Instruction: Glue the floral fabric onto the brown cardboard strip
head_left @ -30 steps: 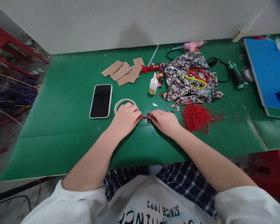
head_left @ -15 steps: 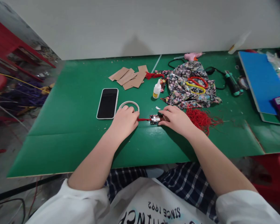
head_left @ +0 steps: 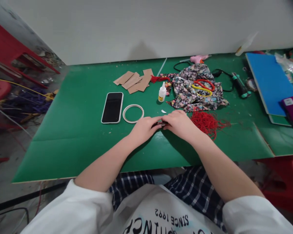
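Both hands meet over the table, closed on a small dark floral fabric-and-cardboard piece (head_left: 162,123), mostly covered by the fingers. My left hand (head_left: 144,128) pinches its left end, thumb towards me. My right hand (head_left: 177,123) pinches the right end, fingertips almost touching the left ones. The piece's red cord is hidden now. Just left of my left hand lies a white ring of narrow tape (head_left: 133,113). A small white scrap (head_left: 163,111) rests beyond the fingertips. Tangled red threads (head_left: 206,123) lie beside my right hand.
A phone (head_left: 112,108) lies left of the tape. Farther back are cardboard pieces (head_left: 134,81), a glue bottle (head_left: 162,92) and floral cloth (head_left: 185,92) with scissors (head_left: 203,85) on it. A pink glue gun (head_left: 199,59), cutter-like tool (head_left: 241,85) and blue board (head_left: 268,84) stand right.
My left hand has moved right, off the tape ring and red cord, onto the fabric-covered piece beside my right hand. The piece now appears tilted and more covered.
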### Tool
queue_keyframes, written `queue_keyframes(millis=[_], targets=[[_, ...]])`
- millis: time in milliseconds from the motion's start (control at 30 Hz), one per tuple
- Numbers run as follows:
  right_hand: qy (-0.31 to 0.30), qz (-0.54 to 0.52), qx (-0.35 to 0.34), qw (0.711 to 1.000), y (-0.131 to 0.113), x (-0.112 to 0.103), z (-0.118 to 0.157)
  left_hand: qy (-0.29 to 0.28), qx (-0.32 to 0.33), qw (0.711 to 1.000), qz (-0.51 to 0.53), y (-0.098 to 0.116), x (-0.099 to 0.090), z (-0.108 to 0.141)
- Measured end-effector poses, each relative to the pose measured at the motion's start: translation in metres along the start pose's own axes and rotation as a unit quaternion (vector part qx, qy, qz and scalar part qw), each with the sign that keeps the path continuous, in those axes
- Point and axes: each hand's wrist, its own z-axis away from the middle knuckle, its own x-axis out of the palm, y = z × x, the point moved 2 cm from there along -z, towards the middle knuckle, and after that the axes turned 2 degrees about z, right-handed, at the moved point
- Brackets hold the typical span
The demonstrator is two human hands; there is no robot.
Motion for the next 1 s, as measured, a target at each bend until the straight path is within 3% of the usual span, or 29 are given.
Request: queue_keyframes(millis=[100,167,200,267,367,433,533,667,1000], targets=[[0.179,-0.053,0.066,0.980,0.008,-0.021,0.003,0.073,-0.067,0.984,0.145,-0.005,-0.005,-0.001],[0.290,-0.152,0.134,0.935,0.013,-0.029,0.006,0.121,-0.098,0.958,0.242,-0.008,-0.007,-0.001],[0.318,-0.221,0.161,0.908,0.015,-0.028,0.006,0.143,-0.104,0.944,0.279,-0.008,-0.007,-0.001],[0.306,-0.386,0.183,0.851,0.012,-0.018,0.004,0.183,-0.100,0.925,0.317,-0.006,-0.009,0.001],[0.203,-0.595,0.165,0.760,-0.002,0.001,-0.001,0.221,-0.072,0.927,0.293,0.002,-0.012,0.006],[0.183,-0.661,0.166,0.709,-0.011,0.007,-0.002,0.231,-0.050,0.933,0.271,0.008,-0.014,0.009],[0.200,-0.691,0.186,0.669,-0.016,0.008,-0.002,0.228,-0.024,0.941,0.249,0.015,-0.017,0.013],[0.199,-0.690,0.198,0.667,-0.017,0.004,0.001,0.233,0.021,0.954,0.189,0.021,-0.020,0.015],[0.236,-0.611,0.154,0.740,-0.021,-0.004,0.006,0.284,0.117,0.947,0.099,0.028,-0.021,0.017]])
